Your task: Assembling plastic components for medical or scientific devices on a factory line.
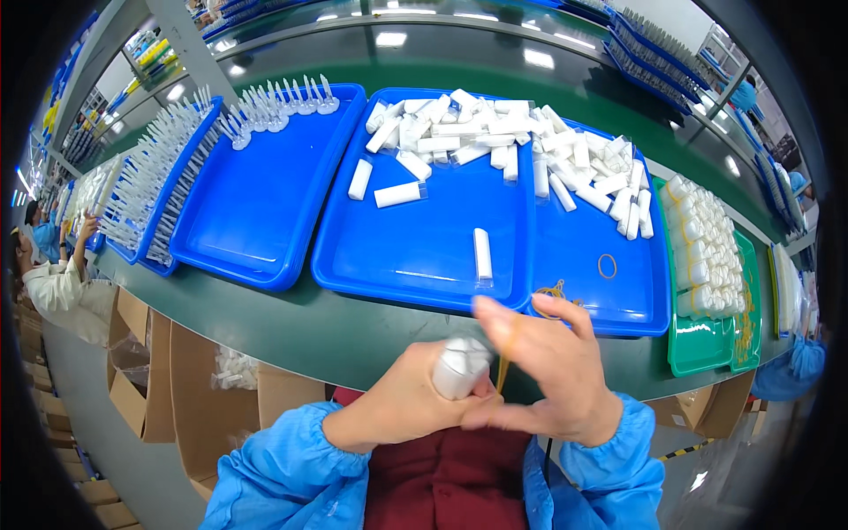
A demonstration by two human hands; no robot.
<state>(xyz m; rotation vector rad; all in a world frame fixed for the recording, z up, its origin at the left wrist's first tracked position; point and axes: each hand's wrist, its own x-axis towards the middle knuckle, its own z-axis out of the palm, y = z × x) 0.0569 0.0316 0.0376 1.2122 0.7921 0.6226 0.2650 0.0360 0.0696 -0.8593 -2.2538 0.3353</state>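
The bundle and rolls are white, rubber bands amber, central trays blue, right-hand tray green, surface dark green, sleeves light blue, shirt maroon, lower-right floor tape yellow-and-black striped.

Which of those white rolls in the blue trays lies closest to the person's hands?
The lone wrapped white roll near the front rim of the central blue tray; the others lie farther back, mostly heaped.

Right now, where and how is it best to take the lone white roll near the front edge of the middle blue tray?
Probably pinch the roll across its middle, from above: it lies lengthwise toward you, with nothing against its long sides.
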